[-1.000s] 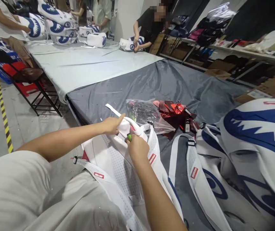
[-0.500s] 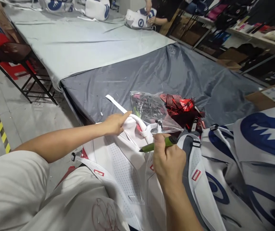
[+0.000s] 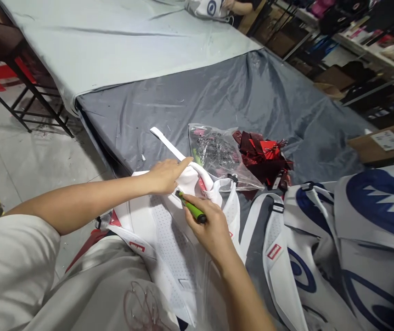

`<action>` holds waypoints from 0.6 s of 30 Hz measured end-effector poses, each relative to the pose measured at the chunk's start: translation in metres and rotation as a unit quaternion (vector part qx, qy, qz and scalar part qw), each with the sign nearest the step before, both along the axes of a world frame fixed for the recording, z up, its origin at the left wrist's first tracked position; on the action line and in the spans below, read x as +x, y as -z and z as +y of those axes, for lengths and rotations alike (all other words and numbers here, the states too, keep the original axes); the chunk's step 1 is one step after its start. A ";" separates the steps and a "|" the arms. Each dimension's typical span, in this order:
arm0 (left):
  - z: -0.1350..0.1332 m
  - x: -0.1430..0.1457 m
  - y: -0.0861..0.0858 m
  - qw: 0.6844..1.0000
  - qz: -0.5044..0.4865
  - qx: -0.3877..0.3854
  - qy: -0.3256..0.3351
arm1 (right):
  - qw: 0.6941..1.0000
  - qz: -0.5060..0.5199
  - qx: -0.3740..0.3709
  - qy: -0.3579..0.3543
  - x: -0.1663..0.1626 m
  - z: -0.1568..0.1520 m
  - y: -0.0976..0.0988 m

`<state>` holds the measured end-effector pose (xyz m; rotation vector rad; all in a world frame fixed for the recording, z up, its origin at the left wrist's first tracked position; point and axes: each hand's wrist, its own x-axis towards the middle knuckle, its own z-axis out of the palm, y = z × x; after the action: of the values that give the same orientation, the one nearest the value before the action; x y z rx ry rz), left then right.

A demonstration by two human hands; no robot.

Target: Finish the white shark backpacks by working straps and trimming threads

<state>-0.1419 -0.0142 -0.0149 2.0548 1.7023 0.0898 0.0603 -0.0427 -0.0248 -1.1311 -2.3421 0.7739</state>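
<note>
In the head view a white backpack point(image 3: 176, 230) lies before me, its dotted back panel and straps facing up. My left hand point(image 3: 165, 177) grips its top edge, one finger stretched along the white carry handle point(image 3: 202, 174). My right hand point(image 3: 211, 225) is closed around a slim green pen-shaped tool point(image 3: 194, 210) with dark ends; its exact kind is unclear. The tool's tip is beside my left fingertips, at the backpack's top. A loose white strap point(image 3: 167, 145) runs from the handle area onto the grey cloth.
Beyond the backpack lie a clear plastic bag point(image 3: 214, 151) and a heap of dark red tags point(image 3: 264, 156). More white-and-blue backpacks point(image 3: 372, 220) crowd the right side, near a cardboard box point(image 3: 383, 140). Another person's hand point(image 3: 229, 4) is at the far table. A stool point(image 3: 28, 92) stands left.
My right hand has moved left and turned, bringing the green tool's tip to the backpack's top beside my left hand. My left hand stays on the backpack. The view has tilted down slightly.
</note>
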 end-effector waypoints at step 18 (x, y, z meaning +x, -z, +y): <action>0.000 0.002 0.001 1.000 -0.005 0.008 -0.008 | 0.998 0.013 0.041 0.037 -0.013 -0.017 0.006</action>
<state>-0.1399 -0.0147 -0.0157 2.0491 1.7178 0.1198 0.0474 -0.0592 -0.0311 -1.1587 -2.2751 0.6559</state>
